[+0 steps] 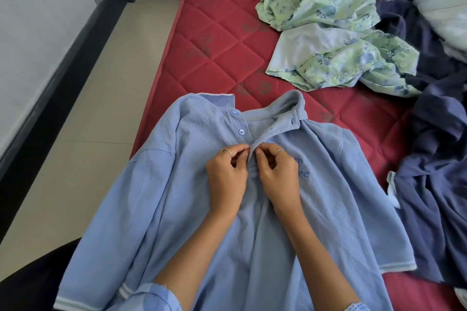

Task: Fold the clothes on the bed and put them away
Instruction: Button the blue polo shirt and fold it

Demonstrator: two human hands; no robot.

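Polo shirt [192,209] in light blue lies spread front-up on the red quilted mattress [217,40], right under my hands, its collar pointing away from me and one sleeve hanging over the bed's left edge. I have both hands meeting at the bottom of the button placket [250,144], just below two loose blue buttons [238,121]. My left hand [226,174] pinches the left edge of the placket between thumb and forefinger, fingers curled, a ring on one finger. My right hand [278,175] pinches the opposite flap in the same way, touching the left hand's fingertips, also with a ring. Both forearms run up from the bottom of the view across the shirt's body, wrists low on the fabric.

Beyond the collar, well apart from my hands, a green floral garment [326,30] lies crumpled. To its right a dark navy garment [437,164] sprawls down the bed's right side, close to the polo's right sleeve, and a pale blue piece [434,5] sits bunched at the far right corner. Tiled floor [101,108] shows to the left of the bed.
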